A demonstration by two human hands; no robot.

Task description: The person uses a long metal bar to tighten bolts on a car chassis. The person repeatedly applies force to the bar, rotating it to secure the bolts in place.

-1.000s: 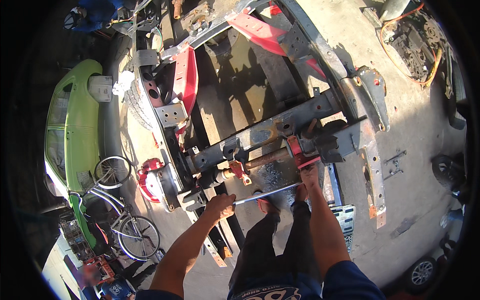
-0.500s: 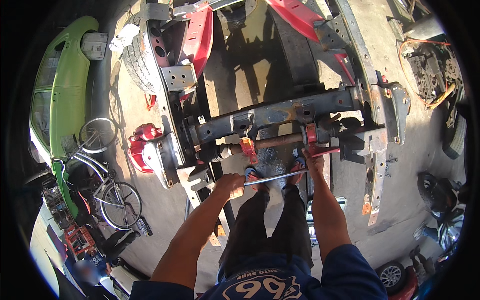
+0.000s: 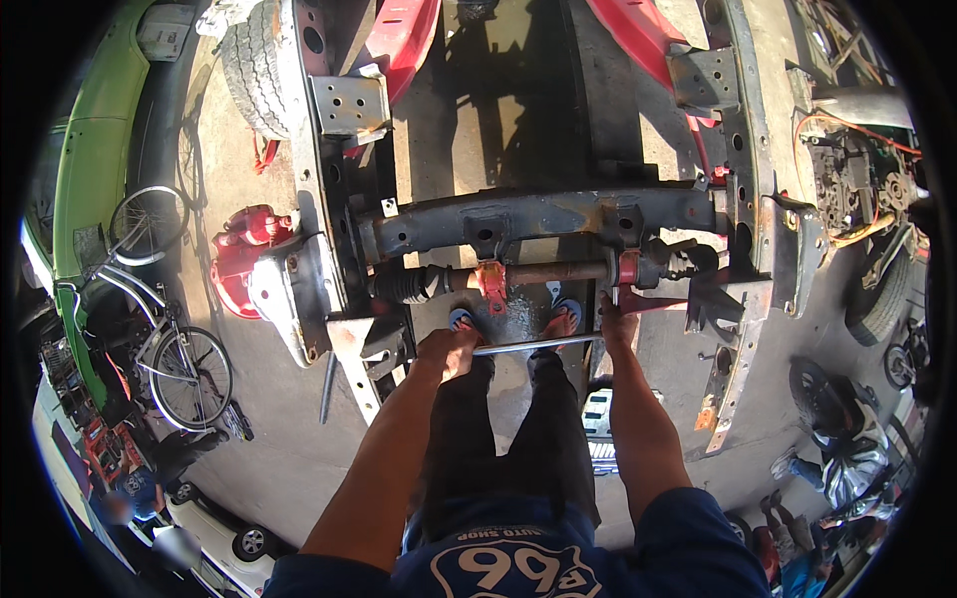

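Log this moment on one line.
left hand: closed on silver bar | right hand: at bar's right end, grip unclear, near red bracket | beyond: dark crossmember

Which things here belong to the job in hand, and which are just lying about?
In the job:
- left hand, gripping metal bar
- right hand, at its other end
- vehicle frame

Just about:
- bicycle
- green car
- tyre

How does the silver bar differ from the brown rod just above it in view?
The silver bar is shiny; the brown rod looks dull. The bar looks thinner than the rod. The left hand holds the bar, while the rod meets a red bracket. Both run roughly crosswise.
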